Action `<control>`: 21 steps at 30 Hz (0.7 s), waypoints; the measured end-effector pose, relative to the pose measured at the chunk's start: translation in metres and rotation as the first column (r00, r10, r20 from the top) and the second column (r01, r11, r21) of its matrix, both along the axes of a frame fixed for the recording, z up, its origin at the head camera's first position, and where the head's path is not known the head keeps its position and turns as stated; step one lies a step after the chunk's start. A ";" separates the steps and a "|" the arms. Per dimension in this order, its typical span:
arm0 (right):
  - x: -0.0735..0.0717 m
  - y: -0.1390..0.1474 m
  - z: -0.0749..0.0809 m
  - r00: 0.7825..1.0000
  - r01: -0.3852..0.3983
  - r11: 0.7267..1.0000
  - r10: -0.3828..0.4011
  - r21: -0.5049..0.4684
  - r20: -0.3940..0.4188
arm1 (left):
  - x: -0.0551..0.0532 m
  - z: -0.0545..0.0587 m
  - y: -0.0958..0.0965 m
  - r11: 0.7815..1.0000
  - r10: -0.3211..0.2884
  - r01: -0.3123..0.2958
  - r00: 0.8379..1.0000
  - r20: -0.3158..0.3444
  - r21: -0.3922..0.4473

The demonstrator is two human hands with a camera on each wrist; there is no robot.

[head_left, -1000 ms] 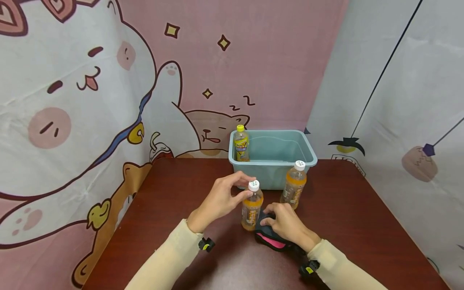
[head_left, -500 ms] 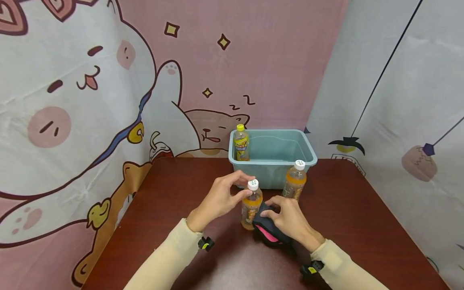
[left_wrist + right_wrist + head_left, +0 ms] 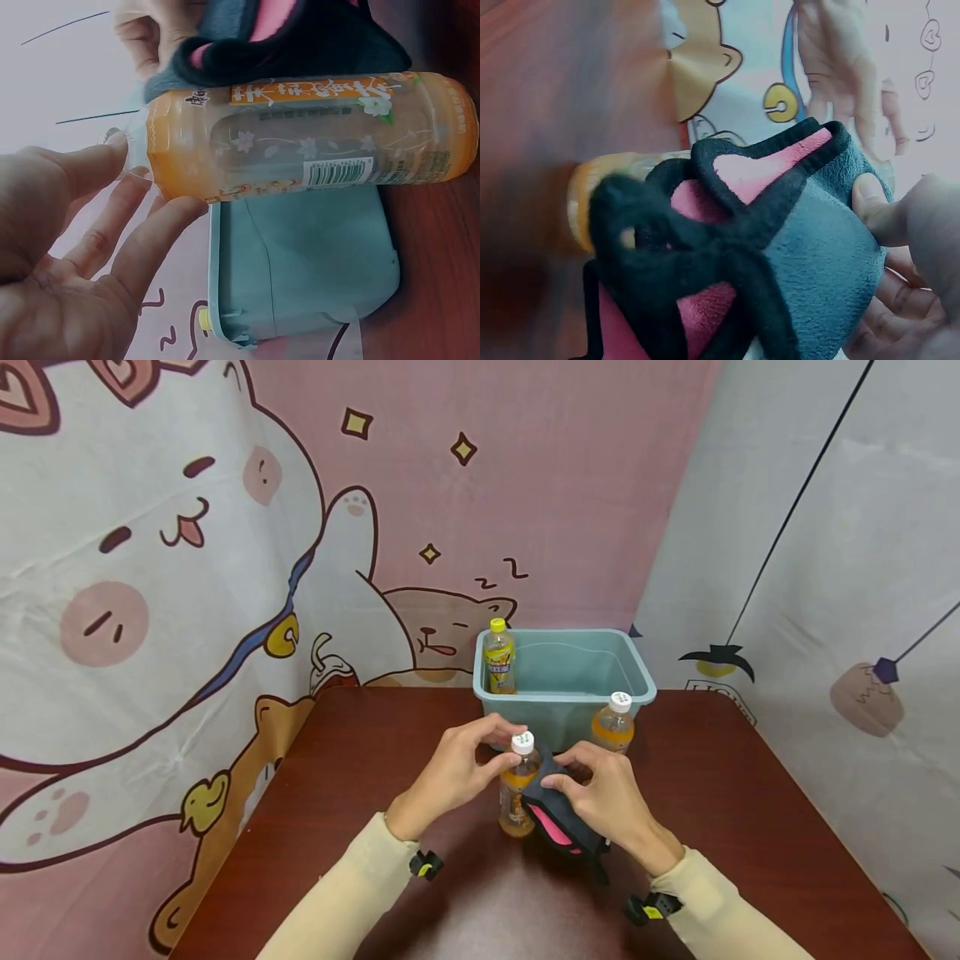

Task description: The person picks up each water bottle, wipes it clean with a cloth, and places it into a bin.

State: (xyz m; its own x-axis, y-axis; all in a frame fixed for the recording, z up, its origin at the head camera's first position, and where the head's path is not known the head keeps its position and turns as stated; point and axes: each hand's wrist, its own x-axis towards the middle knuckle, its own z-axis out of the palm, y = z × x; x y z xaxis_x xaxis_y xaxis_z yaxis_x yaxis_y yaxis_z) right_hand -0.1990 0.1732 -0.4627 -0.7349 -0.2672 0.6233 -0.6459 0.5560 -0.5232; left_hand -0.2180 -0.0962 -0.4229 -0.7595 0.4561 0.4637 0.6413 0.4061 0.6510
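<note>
My left hand (image 3: 453,768) pinches the white cap and neck of an upright clear plastic bottle (image 3: 515,814) with an orange band and orange label. In the left wrist view, thumb and fingertips meet at the neck, and the label (image 3: 337,172) with its barcode faces the camera. My right hand (image 3: 615,797) pinches a folded cleaning cloth (image 3: 552,824), blue-grey on one side, pink on the other, edged in black. The cloth lies against the bottle's right side and hides part of it. A black loop (image 3: 667,232) hangs from the cloth in the right wrist view.
A pale blue plastic bin (image 3: 577,718) stands at the table's back, holding a yellow-capped bottle (image 3: 499,664) in its left corner. A second orange-banded bottle (image 3: 613,727) stands before its right corner, partly behind my right hand. The table (image 3: 360,777) is dark red-brown wood.
My right hand has lifted the cloth up and away from me along the bottle's right side, its tail now hanging. The left hand and its bottle have barely moved.
</note>
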 end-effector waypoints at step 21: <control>-0.007 -0.011 0.030 0.999 -0.009 0.999 0.008 0.038 0.041 | -0.001 0.002 0.000 0.999 0.006 -0.006 1.000 -0.003 -0.032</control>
